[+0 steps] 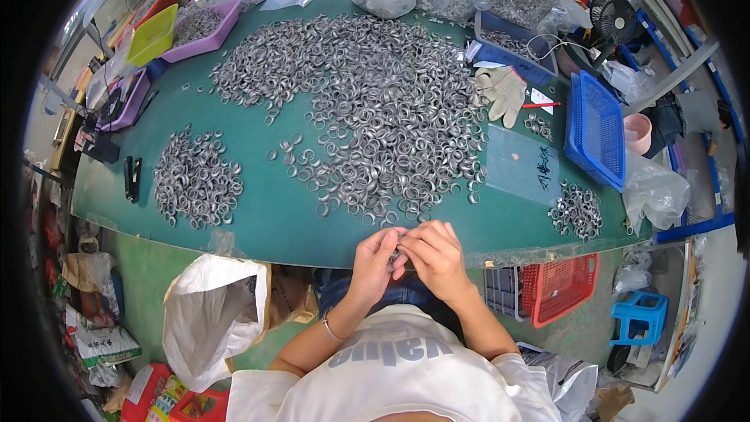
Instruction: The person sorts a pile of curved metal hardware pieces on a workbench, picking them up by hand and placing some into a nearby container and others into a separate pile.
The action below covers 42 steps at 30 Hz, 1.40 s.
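Note:
My left hand [375, 264] and my right hand [434, 256] meet just above the table's front edge, fingers closed together. Between them is at least one small grey metal ring [393, 258], mostly covered by the fingers. Just beyond my hands spreads a large heap of grey metal rings [398, 125], loose and overlapping. To the left lies a smaller pile of rings [197, 180], and a third pile [576, 212] sits at the right near the front edge. How many rings my fingers hold is hidden.
On the green table [273, 207] lie a black stapler-like tool [133, 180], a plastic sheet [516, 164], a glove [502, 94] and a red pen [541, 105]. Blue baskets [598, 129] stand right, a purple tray [205, 31] far left. An open white sack [207, 320] stands below.

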Each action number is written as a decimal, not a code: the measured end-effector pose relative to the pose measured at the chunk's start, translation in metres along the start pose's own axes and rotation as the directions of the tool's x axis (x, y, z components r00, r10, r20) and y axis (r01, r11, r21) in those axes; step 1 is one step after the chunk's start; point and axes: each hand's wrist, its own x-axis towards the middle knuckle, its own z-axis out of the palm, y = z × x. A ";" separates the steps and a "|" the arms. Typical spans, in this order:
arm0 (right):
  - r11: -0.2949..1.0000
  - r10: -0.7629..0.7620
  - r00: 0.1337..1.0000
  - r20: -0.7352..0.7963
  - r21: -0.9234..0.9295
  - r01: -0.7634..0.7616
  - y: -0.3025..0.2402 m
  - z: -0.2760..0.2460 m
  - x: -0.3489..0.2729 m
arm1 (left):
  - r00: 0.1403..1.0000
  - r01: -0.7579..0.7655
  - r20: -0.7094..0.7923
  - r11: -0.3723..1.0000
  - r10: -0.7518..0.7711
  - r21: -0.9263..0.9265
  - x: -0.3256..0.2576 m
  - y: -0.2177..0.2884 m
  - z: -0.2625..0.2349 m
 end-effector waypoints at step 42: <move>0.896 0.405 0.906 -0.124 -0.145 -0.421 0.073 -0.007 0.031 | 0.996 0.082 -0.016 0.984 -0.085 -0.159 -0.004 0.000 -0.011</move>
